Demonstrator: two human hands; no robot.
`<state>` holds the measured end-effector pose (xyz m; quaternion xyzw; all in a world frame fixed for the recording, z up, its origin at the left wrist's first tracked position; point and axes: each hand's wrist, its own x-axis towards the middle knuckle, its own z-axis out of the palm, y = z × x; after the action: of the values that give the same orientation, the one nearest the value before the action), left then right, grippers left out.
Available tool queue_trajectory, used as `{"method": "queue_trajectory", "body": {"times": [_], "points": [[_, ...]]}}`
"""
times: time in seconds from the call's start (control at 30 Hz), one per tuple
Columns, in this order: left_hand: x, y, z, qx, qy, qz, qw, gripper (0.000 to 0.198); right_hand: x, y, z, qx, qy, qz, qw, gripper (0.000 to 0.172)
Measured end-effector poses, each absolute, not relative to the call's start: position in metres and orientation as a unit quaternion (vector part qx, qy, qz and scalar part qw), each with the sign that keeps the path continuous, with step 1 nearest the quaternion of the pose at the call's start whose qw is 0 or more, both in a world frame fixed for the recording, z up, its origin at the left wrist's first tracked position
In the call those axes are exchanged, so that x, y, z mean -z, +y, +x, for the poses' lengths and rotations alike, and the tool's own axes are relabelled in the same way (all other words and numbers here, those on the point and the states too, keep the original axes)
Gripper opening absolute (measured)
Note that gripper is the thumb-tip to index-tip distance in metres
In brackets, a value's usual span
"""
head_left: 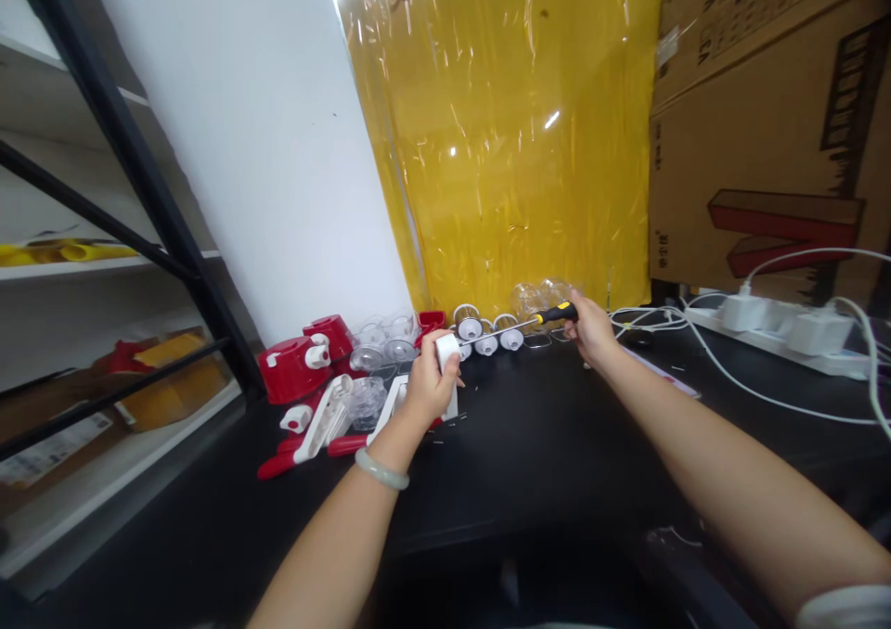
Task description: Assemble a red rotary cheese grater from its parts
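Observation:
My right hand is closed around the black and yellow handle of a screwdriver. Its long metal shaft runs left, and the tip meets a small white plastic part. That part is gripped in my left hand, thumb and fingers wrapped about it, so much of its shape is hidden. Below the left hand a white piece shows partly on the table. White-and-metal cylindrical parts lie just behind the screwdriver shaft. Several small screws are scattered by the left hand.
Red housings, white arms with red handles and clear plastic cups crowd the left of the black table. A white power strip with cables stands right, before a cardboard box. Yellow sheeting hangs behind.

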<state>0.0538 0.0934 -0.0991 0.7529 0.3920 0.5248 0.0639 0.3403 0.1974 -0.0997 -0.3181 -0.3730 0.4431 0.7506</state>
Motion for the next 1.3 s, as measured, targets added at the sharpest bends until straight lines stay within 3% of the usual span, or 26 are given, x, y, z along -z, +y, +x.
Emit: {"method": "queue_trajectory", "body": {"times": [0.2, 0.3, 0.4, 0.77, 1.17, 1.3], "points": [[0.0991, 0.0932, 0.0519, -0.503, 0.406, 0.761, 0.047, 0.040, 0.1001, 0.1979, 0.3420, -0.427, -0.386, -0.355, 0.737, 0.046], [0.0995, 0.0937, 0.0522, -0.509, 0.404, 0.758, 0.060, 0.041, 0.0963, 0.1966, 0.3419, -0.481, -0.354, -0.360, 0.717, 0.043], [0.0997, 0.0938, 0.0528, -0.515, 0.403, 0.754, 0.066, 0.041, 0.0947, 0.1950, 0.3416, -0.517, -0.340, -0.335, 0.711, 0.036], [0.0987, 0.0921, 0.0539, -0.515, 0.401, 0.754, 0.071, 0.040, 0.1003, 0.2015, 0.3407, -0.442, -0.351, -0.311, 0.765, 0.015], [0.0969, 0.0902, 0.0551, -0.512, 0.394, 0.761, 0.062, 0.042, 0.0983, 0.1926, 0.3397, -0.458, -0.368, -0.312, 0.747, 0.046], [0.0981, 0.0920, 0.0539, -0.509, 0.400, 0.760, 0.060, 0.041, 0.0980, 0.1955, 0.3405, -0.452, -0.348, -0.341, 0.747, 0.043]]}}
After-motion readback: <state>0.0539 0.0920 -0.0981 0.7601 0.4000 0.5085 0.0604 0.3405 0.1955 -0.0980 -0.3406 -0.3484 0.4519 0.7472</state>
